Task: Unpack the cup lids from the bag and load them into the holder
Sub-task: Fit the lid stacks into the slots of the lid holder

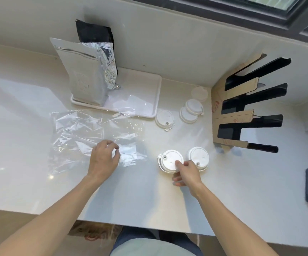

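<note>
Here, the right hand (185, 174) rests its fingertips on the near edge of a white cup lid (170, 160) on the pale worktop (241, 191). The thumb is tucked below, so I cannot tell if this grip pinches the lid or only touches it. A second lid (198, 157) sits just beside it, toward 3 o'clock. Toward 12 o'clock lie more lids: one alone (165, 120) and a small overlapping bunch (192, 109).

The left hand (104, 159) sits at 9 o'clock on the flat clear plastic bag (79, 133), fingers curled together on the film.

The holder (241, 115), cardboard with dark slots, stands at 2 o'clock. A white tray (155, 100) at 11 o'clock carries a silver foil pouch (86, 78).
</note>
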